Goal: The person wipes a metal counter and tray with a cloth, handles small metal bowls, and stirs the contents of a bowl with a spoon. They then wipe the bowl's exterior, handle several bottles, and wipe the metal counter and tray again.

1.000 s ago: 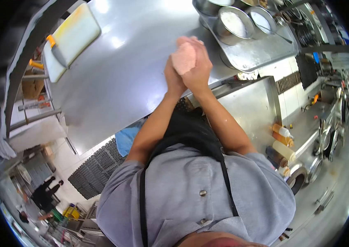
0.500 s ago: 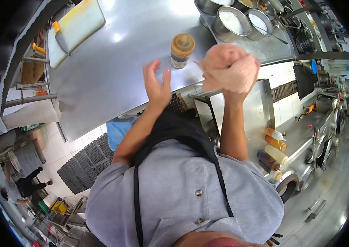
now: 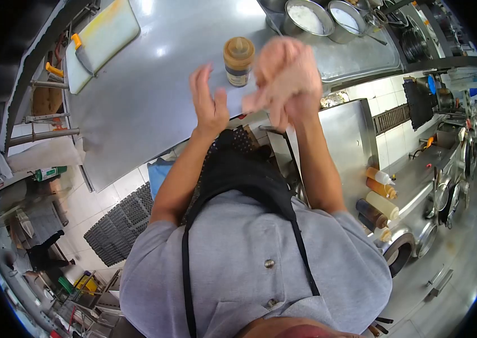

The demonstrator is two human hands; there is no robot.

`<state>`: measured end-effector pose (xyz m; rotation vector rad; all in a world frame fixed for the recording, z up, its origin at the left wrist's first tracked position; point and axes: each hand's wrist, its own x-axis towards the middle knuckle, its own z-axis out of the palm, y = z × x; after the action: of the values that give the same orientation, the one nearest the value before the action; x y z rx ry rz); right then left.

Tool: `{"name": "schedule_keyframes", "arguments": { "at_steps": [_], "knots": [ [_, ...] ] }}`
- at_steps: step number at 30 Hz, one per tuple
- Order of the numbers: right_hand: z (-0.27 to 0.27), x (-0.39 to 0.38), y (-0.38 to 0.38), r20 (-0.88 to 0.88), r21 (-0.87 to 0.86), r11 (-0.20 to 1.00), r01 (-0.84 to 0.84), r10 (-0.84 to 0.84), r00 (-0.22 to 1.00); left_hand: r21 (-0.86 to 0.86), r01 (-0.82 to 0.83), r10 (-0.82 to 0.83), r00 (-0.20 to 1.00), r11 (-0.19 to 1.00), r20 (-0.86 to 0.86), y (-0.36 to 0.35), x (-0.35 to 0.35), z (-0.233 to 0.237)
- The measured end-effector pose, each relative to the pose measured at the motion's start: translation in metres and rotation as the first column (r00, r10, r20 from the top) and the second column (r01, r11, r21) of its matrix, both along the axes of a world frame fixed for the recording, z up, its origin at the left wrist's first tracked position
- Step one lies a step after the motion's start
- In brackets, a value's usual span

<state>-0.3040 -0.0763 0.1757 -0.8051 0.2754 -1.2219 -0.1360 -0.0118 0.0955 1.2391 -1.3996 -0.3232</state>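
A crumpled pinkish cloth (image 3: 292, 79) is bunched in my right hand (image 3: 300, 104), raised over the front edge of the steel table; the cloth hides most of its fingers and is blurred. My left hand (image 3: 209, 104) is held up with thumb and fingers apart, nothing in it. Between the two hands, a little beyond them, an upright container (image 3: 239, 62) with brown contents and a pale label stands on the table (image 3: 154, 107). Neither hand touches it.
A white cutting board (image 3: 106, 42) with an orange-handled knife (image 3: 82, 56) lies at the table's left. Metal pots of white contents (image 3: 308, 20) stand on a tray (image 3: 357, 59) at the back right. Squeeze bottles (image 3: 382, 205) are at the right. Another person (image 3: 38, 256) is far off at lower left.
My right hand has moved left with the cloth, closer to my left hand. The cloth's shape has changed. My left hand is still apart and empty, slightly further left.
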Motion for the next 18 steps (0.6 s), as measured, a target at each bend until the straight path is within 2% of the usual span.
{"name": "schedule_keyframes", "arguments": {
  "at_steps": [1,2,3,4,5,6,7,8,9,10,11,12,13,14,15,16,17,18],
  "knots": [
    [-0.011,0.005,-0.032,-0.271,-0.283,0.959,-0.013,-0.067,0.96,-0.003,0.008,-0.008,1.0,1.0,0.007,-0.009,-0.006,0.022],
    [-0.025,0.009,-0.065,-0.49,-0.532,0.84,-0.102,-0.207,0.847,-0.095,0.027,-0.03,0.999,0.995,-0.029,-0.021,-0.021,0.046],
    [-0.041,0.023,-0.074,-0.481,-0.535,0.84,-0.093,-0.212,0.851,-0.18,0.042,-0.054,0.997,0.983,-0.062,-0.029,-0.034,0.057],
    [-0.065,0.047,-0.074,-0.416,-0.414,0.907,0.078,-0.265,0.87,-0.176,0.046,-0.055,0.997,0.983,-0.05,-0.04,-0.043,0.053],
    [-0.09,0.063,-0.065,-0.36,-0.255,0.937,0.24,-0.323,0.875,-0.094,-0.101,0.097,0.994,0.99,-0.04,-0.055,-0.05,0.044],
    [-0.115,0.07,-0.053,-0.351,-0.237,0.939,0.248,-0.321,0.88,-0.016,-0.245,0.245,0.97,0.969,-0.013,-0.064,-0.051,0.035],
    [-0.137,0.076,-0.047,-0.411,-0.162,0.955,0.247,-0.293,0.863,-0.135,-0.402,0.417,0.902,0.906,0.115,-0.072,-0.048,0.028],
    [-0.147,0.079,-0.047,-0.467,-0.088,0.964,0.25,-0.262,0.844,-0.144,-0.388,0.406,0.905,0.91,0.131,-0.076,-0.044,0.033],
    [-0.15,0.076,-0.04,-0.456,-0.073,0.962,0.263,-0.267,0.849,-0.026,-0.35,0.35,0.936,0.936,0.027,-0.075,-0.038,0.038],
    [-0.154,0.071,-0.026,-0.677,-0.343,0.903,0.26,-0.429,0.598,0.098,-0.296,0.304,0.95,0.95,-0.078,-0.07,-0.029,0.041],
    [-0.156,0.069,-0.016,-0.758,-0.575,0.804,0.149,-0.593,0.273,0.106,-0.283,0.29,0.955,0.953,-0.057,-0.07,-0.014,0.041],
    [-0.148,0.068,-0.013,-0.76,-0.564,0.808,0.169,-0.588,0.277,0.192,-0.167,0.197,0.968,0.967,-0.153,-0.072,0.005,0.04],
    [-0.129,0.064,-0.01,-0.752,-0.295,0.921,0.255,-0.388,0.533,0.273,-0.043,0.116,0.96,0.961,-0.255,-0.07,0.022,0.038],
    [-0.12,0.063,-0.008,-0.619,-0.001,0.968,0.253,-0.199,0.76,0.285,-0.036,0.107,0.965,0.958,-0.24,-0.067,0.034,0.037],
    [-0.11,0.072,-0.016,-0.309,0.17,0.956,0.241,-0.181,0.934,0.171,-0.006,0.043,0.976,0.985,-0.215,-0.065,0.046,0.036],
    [-0.101,0.078,-0.023,-0.296,0.181,0.953,0.243,-0.183,0.937,0.058,0.028,-0.017,0.983,0.998,-0.183,-0.063,0.056,0.034],
    [-0.058,0.077,-0.034,-0.69,-0.27,0.961,0.054,-0.232,0.685,0.069,0.031,-0.019,0.985,0.997,-0.169,-0.06,0.064,0.028],
    [-0.033,0.08,-0.041,-0.848,-0.524,0.785,-0.33,-0.444,0.291,0.014,0.031,-0.025,0.957,0.999,-0.29,-0.059,0.07,0.022]
  ]
}}
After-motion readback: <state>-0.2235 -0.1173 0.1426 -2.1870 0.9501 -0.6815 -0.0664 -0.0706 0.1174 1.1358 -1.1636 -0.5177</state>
